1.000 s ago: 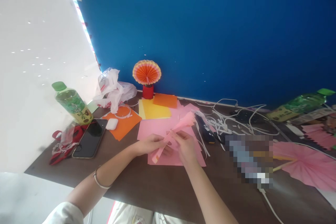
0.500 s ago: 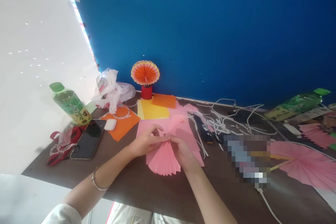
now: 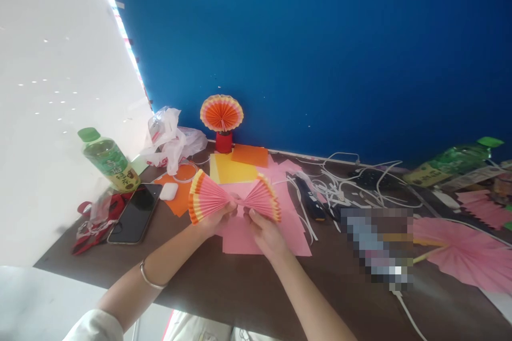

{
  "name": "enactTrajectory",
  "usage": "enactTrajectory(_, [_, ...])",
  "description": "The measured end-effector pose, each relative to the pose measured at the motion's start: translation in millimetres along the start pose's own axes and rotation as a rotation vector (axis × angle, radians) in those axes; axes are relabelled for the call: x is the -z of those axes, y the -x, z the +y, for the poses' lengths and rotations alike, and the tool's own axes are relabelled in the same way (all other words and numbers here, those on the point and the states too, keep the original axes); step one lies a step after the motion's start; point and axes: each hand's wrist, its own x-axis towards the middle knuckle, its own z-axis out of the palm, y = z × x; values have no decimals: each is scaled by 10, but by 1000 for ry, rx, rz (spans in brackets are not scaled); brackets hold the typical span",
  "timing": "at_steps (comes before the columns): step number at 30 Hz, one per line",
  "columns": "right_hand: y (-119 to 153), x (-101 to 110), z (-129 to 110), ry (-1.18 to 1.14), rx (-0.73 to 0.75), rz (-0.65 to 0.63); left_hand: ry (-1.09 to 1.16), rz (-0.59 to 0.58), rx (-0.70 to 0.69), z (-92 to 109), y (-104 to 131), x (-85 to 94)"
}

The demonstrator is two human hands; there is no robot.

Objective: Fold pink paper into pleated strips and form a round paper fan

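A pleated paper fan (image 3: pixel 212 198), pink with yellow and orange edges, spreads in a bow-tie shape above the desk. My left hand (image 3: pixel 221 218) grips it left of its narrow middle, fingers closed. Right of the middle, my right hand (image 3: pixel 264 229) pinches the other wing from below. Pink paper sheets (image 3: pixel 262 242) lie on the desk under both hands. Behind them are a yellow sheet (image 3: pixel 230 169) and an orange sheet (image 3: pixel 250 155). A finished round orange fan (image 3: pixel 221 113) stands in a red holder (image 3: pixel 223 143) by the wall.
On the left are a phone (image 3: pixel 136 216), a white earphone case (image 3: pixel 168 191), a drink bottle (image 3: pixel 110 162) and a plastic bag (image 3: pixel 172 144). Rightward lie a dark cutter-like tool (image 3: pixel 310 200), paper strips and white cables (image 3: pixel 340 186), a pink fan (image 3: pixel 472 256) and another bottle (image 3: pixel 452 160).
The folded paper has been turned from hanging vertically to lying sideways, so its yellow and orange edges now show. Both hands have shifted to hold it from below.
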Motion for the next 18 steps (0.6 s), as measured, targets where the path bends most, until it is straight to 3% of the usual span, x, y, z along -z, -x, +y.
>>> enactTrajectory(4, [47, -17, 33, 203, 131, -125, 207, -41, 105, -16, 10, -47])
enactTrajectory(8, [72, -1, 19, 388, 181, -60, 292, -38, 180, -25, 30, -53])
enactTrajectory(18, [-18, -37, 32, 415, 164, 37, 403, 24, 197, -103, 59, -81])
